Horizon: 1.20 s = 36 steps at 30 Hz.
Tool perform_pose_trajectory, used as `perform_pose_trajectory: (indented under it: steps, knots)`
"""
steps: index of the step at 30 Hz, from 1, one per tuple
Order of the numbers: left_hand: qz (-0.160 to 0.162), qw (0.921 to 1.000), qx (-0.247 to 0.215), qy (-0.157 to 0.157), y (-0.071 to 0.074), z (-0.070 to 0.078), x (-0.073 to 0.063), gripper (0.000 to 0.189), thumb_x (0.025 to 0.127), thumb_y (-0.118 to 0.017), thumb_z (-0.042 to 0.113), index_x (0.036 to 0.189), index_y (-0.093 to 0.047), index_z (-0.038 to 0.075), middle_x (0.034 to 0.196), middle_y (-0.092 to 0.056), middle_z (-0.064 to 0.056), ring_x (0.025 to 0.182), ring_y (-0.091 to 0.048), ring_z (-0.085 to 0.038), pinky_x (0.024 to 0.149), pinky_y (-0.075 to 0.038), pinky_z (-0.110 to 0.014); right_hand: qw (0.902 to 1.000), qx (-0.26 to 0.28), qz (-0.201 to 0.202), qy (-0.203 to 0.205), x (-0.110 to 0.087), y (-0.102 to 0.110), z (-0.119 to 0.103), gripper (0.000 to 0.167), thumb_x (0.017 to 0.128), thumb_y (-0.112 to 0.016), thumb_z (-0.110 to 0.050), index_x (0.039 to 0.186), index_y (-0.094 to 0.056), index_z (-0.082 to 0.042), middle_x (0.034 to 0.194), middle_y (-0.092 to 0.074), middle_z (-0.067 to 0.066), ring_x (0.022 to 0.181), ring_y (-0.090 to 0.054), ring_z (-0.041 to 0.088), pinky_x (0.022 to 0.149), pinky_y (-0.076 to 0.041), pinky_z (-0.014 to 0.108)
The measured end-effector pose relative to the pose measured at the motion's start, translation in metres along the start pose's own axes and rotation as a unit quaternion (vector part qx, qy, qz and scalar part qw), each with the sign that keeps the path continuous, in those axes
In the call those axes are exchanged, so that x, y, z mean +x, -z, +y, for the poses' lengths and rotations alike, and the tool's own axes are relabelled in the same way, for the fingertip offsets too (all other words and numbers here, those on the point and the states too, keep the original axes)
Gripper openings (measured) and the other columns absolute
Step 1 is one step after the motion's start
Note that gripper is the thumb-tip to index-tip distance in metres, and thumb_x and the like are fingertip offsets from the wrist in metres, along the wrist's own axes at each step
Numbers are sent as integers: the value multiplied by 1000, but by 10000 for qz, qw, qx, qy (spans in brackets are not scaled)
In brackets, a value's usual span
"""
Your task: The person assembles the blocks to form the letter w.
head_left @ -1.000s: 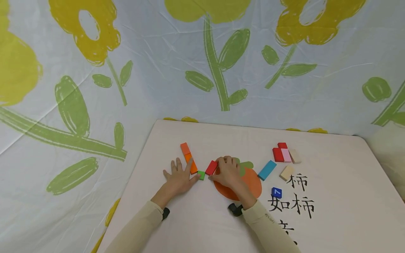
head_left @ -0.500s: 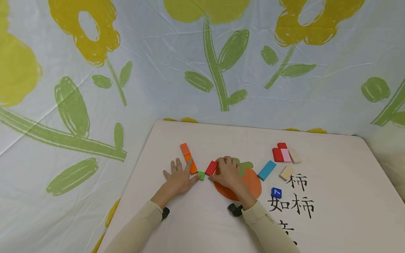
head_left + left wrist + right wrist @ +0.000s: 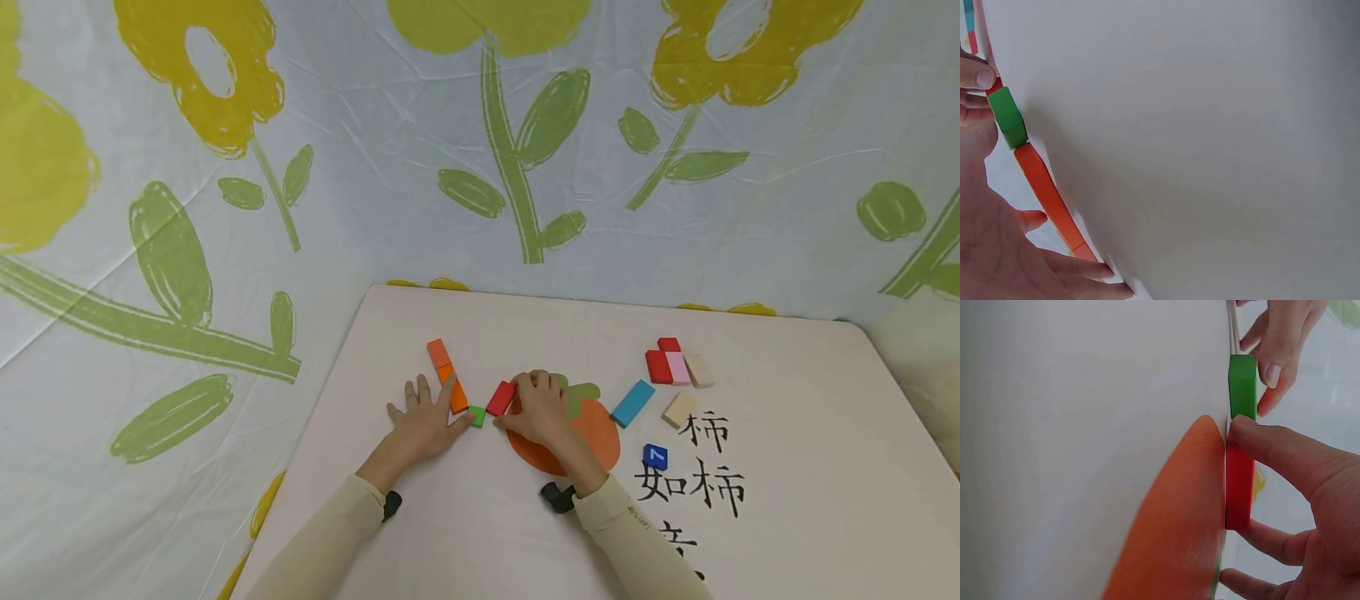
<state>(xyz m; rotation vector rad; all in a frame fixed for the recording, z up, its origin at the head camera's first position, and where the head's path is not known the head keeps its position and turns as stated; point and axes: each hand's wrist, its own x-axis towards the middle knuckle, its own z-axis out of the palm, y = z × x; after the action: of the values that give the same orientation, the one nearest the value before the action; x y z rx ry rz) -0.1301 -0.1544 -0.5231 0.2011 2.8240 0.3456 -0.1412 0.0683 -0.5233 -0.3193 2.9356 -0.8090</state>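
Observation:
My left hand lies on the table with its fingers spread. Its thumb touches a small green block, and its index finger rests against an orange block. A second, lighter orange block continues that line at the far end. To the right, my right hand pinches a red block between thumb and finger, flat on the table. The right wrist view shows thumb and finger at opposite ends of the red block, with the green block beyond it.
Right of the hands lie a light-blue block, a dark-blue block marked 7, a tan block and a group with a pink block. An orange persimmon print lies under the right hand. A flowered cloth hangs behind.

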Motion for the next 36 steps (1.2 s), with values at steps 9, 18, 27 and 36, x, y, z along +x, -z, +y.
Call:
perform_pose_trajectory:
  steps: [9,18,27,36]
  knots:
    - [41,9999,-84,-43,-1,-2,0,85,96,-44,68,162,-19,20,158,-13,-36,142,-11,-60,96,-14,-85,10000,57,-71,-7,-2,3,-2,65,77,-87,-43,122,-57,-6,134,-46,25,126,-36,44,97,-33,61]
    - [787,9918,576,-828,-6,6,-14,73,99,-52,56,156,-35,13,155,-29,-30,141,-24,-53,107,-27,-69,9985,524,-9,127,-9,17,12,75,78,-86,-38,135,-53,-1,139,-43,26,128,-37,46,99,-35,64]
    - [612,9727,1216,-1880,-13,31,-27,73,100,-47,60,158,-32,19,162,-22,-19,147,-19,-45,108,-21,-71,9966,774,271,-122,-31,56,41,73,82,-83,-34,140,-51,-2,141,-42,27,126,-38,46,95,-35,66]
    - [506,9621,1674,-2090,-18,41,-23,79,99,-42,64,160,-25,16,165,-19,-11,149,-13,-40,107,-17,-75,9950,716,676,-163,-51,92,79,71,85,-81,-28,140,-49,3,139,-41,32,126,-38,50,95,-35,70]
